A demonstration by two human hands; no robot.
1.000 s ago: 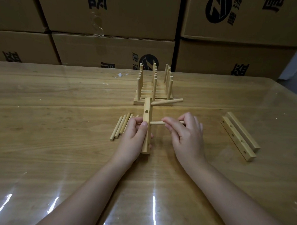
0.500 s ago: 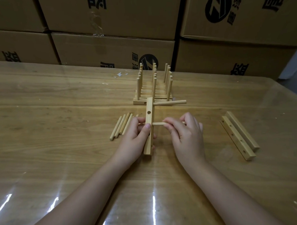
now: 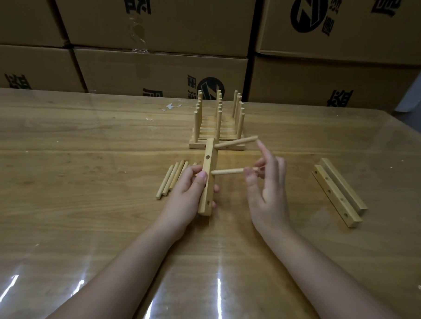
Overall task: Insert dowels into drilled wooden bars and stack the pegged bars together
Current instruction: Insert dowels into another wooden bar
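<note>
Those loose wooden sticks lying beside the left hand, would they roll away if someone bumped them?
Probably. The loose dowels are round and lie flat on a glossy table, so a sideways nudge would likely roll them. They look thin, straight and stiff, and are probably light.

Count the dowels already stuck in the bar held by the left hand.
2. The far dowel sits at the end of the drilled bar near the pegged stack; the middle dowel reaches the fingers of the right hand. None seems hidden.

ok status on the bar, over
Left hand grips bar. Right hand at second dowel, grip unclear. Two dowels in, two holes open. Nothing blocking.
</note>
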